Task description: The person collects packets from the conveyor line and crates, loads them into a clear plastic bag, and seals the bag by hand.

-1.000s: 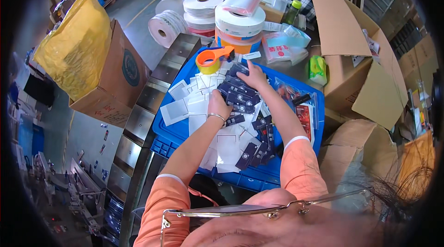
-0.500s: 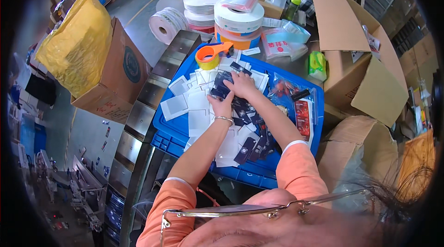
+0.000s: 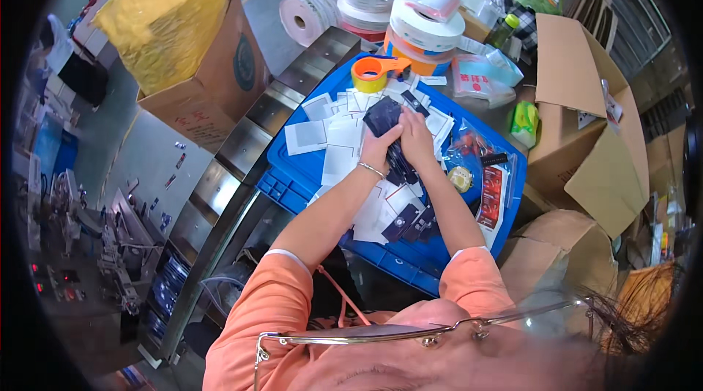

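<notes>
Both hands are closed round a bunch of black cards (image 3: 382,116) above a blue plastic lid (image 3: 293,160). My left hand (image 3: 381,148) grips the bunch from the left, its thumb along the near side. My right hand (image 3: 416,136) presses against the right side, its fingertips partly hidden behind the cards. White square cards (image 3: 341,160) lie scattered beneath and around my hands. Loose dark cards (image 3: 404,222) lie nearer to me on the white ones. Just beyond my hands rests an orange tape dispenser (image 3: 370,72) with yellow tape.
Behind the lid stand white label rolls (image 3: 425,28). A clear bag of red items (image 3: 469,143) and a red printed sheet (image 3: 491,197) lie on the lid's right. Open cardboard boxes (image 3: 567,76) crowd the right; a carton with a yellow bag (image 3: 168,25) stands left, beside a metal conveyor (image 3: 253,116).
The dark cards beneath my hands are now gathered into a bunch between them. My right hand has turned from lying spread over them to gripping their side. The view has shifted.
</notes>
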`<state>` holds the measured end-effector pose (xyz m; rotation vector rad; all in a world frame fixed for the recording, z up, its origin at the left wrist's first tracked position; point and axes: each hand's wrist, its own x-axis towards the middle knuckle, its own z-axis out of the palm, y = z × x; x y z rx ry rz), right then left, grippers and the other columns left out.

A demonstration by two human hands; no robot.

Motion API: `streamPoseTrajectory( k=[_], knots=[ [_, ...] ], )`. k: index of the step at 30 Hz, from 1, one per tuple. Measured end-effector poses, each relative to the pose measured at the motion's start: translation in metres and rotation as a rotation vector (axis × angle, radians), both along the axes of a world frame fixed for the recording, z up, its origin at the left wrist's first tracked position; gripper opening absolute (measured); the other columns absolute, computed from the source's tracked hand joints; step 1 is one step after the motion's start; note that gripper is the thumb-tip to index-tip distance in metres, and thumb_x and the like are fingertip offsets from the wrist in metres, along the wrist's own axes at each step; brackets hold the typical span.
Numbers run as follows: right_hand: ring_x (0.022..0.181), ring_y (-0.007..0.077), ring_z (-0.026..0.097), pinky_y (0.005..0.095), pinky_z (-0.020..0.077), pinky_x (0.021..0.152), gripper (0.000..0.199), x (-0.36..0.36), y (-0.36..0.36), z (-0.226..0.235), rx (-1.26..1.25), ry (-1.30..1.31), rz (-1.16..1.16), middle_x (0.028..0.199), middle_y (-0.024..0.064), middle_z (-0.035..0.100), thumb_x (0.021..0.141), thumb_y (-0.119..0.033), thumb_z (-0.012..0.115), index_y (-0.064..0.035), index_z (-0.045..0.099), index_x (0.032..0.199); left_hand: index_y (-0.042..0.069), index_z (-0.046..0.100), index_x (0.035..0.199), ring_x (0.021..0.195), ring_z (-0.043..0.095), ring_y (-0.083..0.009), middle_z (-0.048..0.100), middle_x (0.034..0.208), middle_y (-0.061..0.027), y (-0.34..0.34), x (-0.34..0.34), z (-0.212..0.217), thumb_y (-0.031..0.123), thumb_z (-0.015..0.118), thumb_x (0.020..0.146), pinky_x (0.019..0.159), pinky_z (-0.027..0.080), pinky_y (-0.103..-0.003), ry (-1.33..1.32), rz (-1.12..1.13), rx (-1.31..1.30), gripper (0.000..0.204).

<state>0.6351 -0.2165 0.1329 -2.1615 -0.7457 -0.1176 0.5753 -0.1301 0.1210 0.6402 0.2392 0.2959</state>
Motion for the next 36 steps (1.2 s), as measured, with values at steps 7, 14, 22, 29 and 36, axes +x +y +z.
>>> streamPoseTrajectory(
  k=[7, 14, 22, 29, 36],
  knots=[
    [0.099, 0.0362, 0.051, 0.0382, 0.0396, 0.087, 0.035, -0.085, -0.005, 0.073, 0.368, -0.115, 0.032, 0.107, 0.0207, 0.050, 0.089, -0.019, 0.044, 0.0006, 0.046, 0.118, 0.003, 0.050, 0.114, 0.093, 0.057, -0.0148, 0.058, 0.104, -0.0048, 0.012, -0.073, 0.073, 0.007, 0.071, 0.072, 0.083, 0.047, -0.029, -0.107, -0.032, 0.254, 0.047],
    [0.112, 0.0293, 0.043, 0.0377, 0.0301, 0.099, 0.050, -0.235, 0.006, 0.068, 0.515, 0.339, 0.428, 0.122, 0.0212, 0.040, 0.089, -0.019, 0.044, 0.0073, 0.027, 0.128, -0.002, 0.044, 0.116, 0.101, 0.051, -0.0144, 0.048, 0.110, -0.0074, 0.039, -0.252, 0.095, 0.013, 0.083, 0.058, 0.089, 0.043, -0.030, 0.082, 0.264, 0.755, 0.071],
    [0.109, 0.0244, 0.050, 0.0323, 0.0348, 0.096, 0.055, -0.412, -0.012, 0.017, 0.313, 0.949, 0.821, 0.120, 0.0183, 0.048, 0.094, -0.020, 0.045, -0.0011, 0.018, 0.138, 0.000, 0.043, 0.125, 0.099, 0.054, -0.0139, 0.056, 0.112, -0.0073, -0.006, -0.484, 0.066, 0.014, 0.079, 0.064, 0.091, 0.042, -0.028, 0.641, 0.207, 0.305, 0.072],
    [0.116, 0.0234, 0.045, 0.0332, 0.0337, 0.097, 0.054, -0.466, -0.023, -0.008, -0.058, 1.182, 1.058, 0.125, 0.0176, 0.045, 0.090, -0.018, 0.046, 0.0004, 0.023, 0.136, 0.006, 0.028, 0.138, 0.105, 0.051, -0.0137, 0.049, 0.121, -0.0099, -0.041, -0.560, 0.046, 0.007, 0.070, 0.073, 0.092, 0.041, -0.028, 0.596, 0.549, 0.310, 0.077],
    [0.122, 0.0244, 0.038, 0.0325, 0.0273, 0.102, 0.059, -0.501, 0.003, 0.003, -0.091, 0.990, 1.057, 0.133, 0.0181, 0.035, 0.089, -0.015, 0.046, 0.0028, 0.017, 0.137, 0.005, 0.027, 0.138, 0.105, 0.051, -0.0138, 0.051, 0.119, -0.0081, -0.045, -0.585, 0.009, 0.010, 0.066, 0.078, 0.092, 0.040, -0.028, 0.521, 0.666, 0.096, 0.072]
  ],
)
